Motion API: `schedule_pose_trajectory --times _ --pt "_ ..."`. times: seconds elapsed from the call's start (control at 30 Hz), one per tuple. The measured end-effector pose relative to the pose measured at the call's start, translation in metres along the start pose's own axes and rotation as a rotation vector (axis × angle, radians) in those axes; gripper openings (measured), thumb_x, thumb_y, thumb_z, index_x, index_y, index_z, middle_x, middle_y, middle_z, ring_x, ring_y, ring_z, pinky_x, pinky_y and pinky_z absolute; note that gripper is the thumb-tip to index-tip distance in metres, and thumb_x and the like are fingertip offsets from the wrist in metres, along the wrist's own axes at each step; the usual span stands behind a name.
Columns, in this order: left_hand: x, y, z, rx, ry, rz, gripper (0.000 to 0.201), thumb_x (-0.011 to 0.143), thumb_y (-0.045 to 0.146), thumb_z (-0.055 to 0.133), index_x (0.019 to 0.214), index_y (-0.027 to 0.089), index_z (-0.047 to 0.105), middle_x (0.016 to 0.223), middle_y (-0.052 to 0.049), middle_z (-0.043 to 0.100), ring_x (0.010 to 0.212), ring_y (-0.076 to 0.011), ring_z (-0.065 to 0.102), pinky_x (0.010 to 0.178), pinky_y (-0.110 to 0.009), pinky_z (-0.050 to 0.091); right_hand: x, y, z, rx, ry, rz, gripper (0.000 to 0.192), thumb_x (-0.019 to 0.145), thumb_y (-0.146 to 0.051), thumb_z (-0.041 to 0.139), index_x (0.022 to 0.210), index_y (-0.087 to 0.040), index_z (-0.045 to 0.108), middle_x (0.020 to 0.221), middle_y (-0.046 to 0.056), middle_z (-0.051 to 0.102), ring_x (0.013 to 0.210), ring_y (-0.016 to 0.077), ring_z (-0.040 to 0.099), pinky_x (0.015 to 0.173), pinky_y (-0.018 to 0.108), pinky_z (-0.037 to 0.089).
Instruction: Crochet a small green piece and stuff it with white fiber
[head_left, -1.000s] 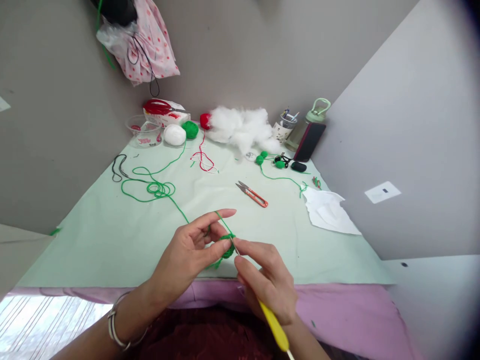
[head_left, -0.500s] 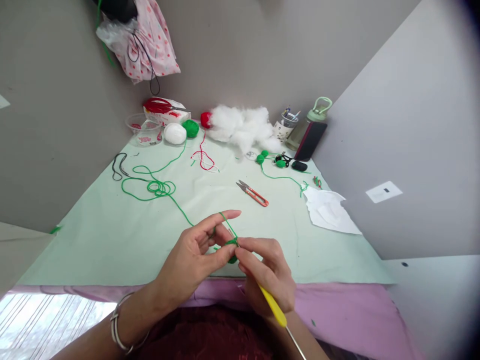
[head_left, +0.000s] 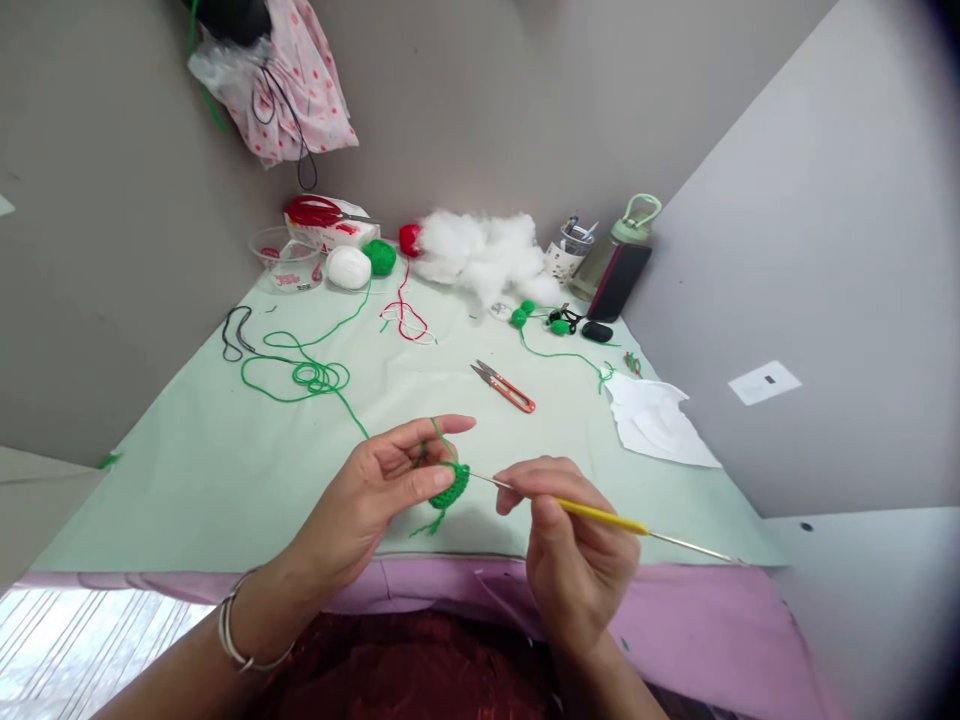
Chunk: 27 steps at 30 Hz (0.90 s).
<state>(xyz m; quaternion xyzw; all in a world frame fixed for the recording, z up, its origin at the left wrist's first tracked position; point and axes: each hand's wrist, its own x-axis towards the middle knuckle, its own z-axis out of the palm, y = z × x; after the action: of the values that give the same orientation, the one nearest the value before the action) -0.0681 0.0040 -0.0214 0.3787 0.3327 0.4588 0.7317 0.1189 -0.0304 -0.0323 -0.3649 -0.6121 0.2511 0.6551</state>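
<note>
Between thumb and fingers, my left hand (head_left: 382,480) pinches a small green crochet piece (head_left: 450,488) with a short yarn tail hanging below it. Green yarn (head_left: 352,412) passes over its raised index finger and runs back across the table to a green yarn ball (head_left: 379,258). My right hand (head_left: 577,540) grips a crochet hook (head_left: 604,515) with a yellow handle, held like a pencil and nearly level. The hook's thin metal tip meets the upper right edge of the green piece; whether it is inside a stitch I cannot tell.
Orange thread snips (head_left: 510,388) lie beyond my hands. Farther back are white stuffing (head_left: 484,255), a white yarn ball (head_left: 349,268), a red yarn ball (head_left: 409,240), a plastic tub (head_left: 289,265) and red scissors (head_left: 315,211). Torn white paper (head_left: 660,420), a bottle (head_left: 600,262) and a phone (head_left: 619,282) stand or lie right.
My right hand has moved right, away from the left fingers, and the hook has swung from steeply slanted to nearly level. More of the green crochet piece now shows.
</note>
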Motion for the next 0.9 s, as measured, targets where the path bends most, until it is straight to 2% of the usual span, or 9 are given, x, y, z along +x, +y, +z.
schedule_pose_trajectory --times 0.13,0.3,0.37,0.47,0.6,0.77,0.9 --pt "-0.002 0.001 0.001 0.212 0.001 0.117 0.032 0.090 0.028 0.081 0.122 0.031 0.081 0.089 0.001 0.066 0.085 -0.0136 0.059 0.078 -0.025 0.049 -0.001 -0.002 -0.001 0.056 0.033 0.056 0.023 0.104 -0.017 0.060 0.108 -0.026 0.081 0.086 0.002 0.075 0.072 0.0157 0.064 0.066 0.032 0.053" --pt "-0.007 0.002 0.000 0.674 0.044 0.495 0.037 0.095 0.013 0.068 0.130 0.025 0.075 0.090 0.000 0.069 0.091 -0.0167 0.064 0.093 -0.031 0.050 -0.001 -0.007 -0.004 0.020 0.024 0.094 0.023 0.103 -0.017 0.062 0.108 -0.028 0.082 0.085 0.002 0.076 0.070 0.0160 0.065 0.063 0.032 0.053" --pt "-0.008 0.001 0.001 0.741 0.049 0.558 0.038 0.096 0.013 0.067 0.131 0.025 0.074 0.092 -0.001 0.069 0.090 -0.0176 0.065 0.093 -0.032 0.051 -0.001 -0.009 -0.005 -0.015 0.014 0.100 0.023 0.103 -0.018 0.061 0.108 -0.028 0.081 0.085 0.003 0.075 0.070 0.0168 0.065 0.063 0.033 0.053" --pt "-0.010 -0.001 0.003 0.690 0.072 0.444 0.035 0.098 0.019 0.068 0.132 0.028 0.074 0.095 -0.001 0.070 0.093 -0.0185 0.065 0.096 -0.033 0.051 0.000 -0.011 -0.006 -0.085 -0.033 0.043 0.023 0.103 -0.015 0.060 0.108 -0.025 0.080 0.087 0.004 0.076 0.074 0.0186 0.068 0.065 0.034 0.056" --pt "-0.012 -0.004 0.006 0.515 0.044 0.262 0.045 0.098 0.026 0.071 0.143 0.028 0.067 0.096 -0.001 0.068 0.097 -0.0187 0.062 0.099 -0.033 0.050 0.001 -0.011 -0.005 -0.138 -0.089 -0.032 0.025 0.102 -0.011 0.060 0.111 -0.025 0.079 0.091 0.005 0.077 0.082 0.0194 0.071 0.069 0.034 0.058" --pt "-0.013 -0.001 0.009 0.402 0.018 0.175 0.049 0.096 0.026 0.072 0.144 0.028 0.066 0.096 0.000 0.066 0.096 -0.0178 0.060 0.100 -0.034 0.049 0.004 -0.009 -0.006 -0.046 -0.040 0.009 0.021 0.105 -0.017 0.059 0.106 -0.023 0.079 0.084 0.004 0.074 0.076 0.0182 0.068 0.067 0.033 0.057" --pt "-0.011 -0.001 0.010 0.305 -0.015 0.127 0.048 0.095 0.027 0.074 0.143 0.029 0.068 0.096 0.000 0.066 0.094 -0.0175 0.061 0.100 -0.035 0.049 0.004 -0.002 -0.002 0.055 -0.028 0.087 0.018 0.105 -0.022 0.061 0.103 -0.024 0.079 0.088 0.004 0.075 0.074 0.0171 0.068 0.066 0.033 0.058"
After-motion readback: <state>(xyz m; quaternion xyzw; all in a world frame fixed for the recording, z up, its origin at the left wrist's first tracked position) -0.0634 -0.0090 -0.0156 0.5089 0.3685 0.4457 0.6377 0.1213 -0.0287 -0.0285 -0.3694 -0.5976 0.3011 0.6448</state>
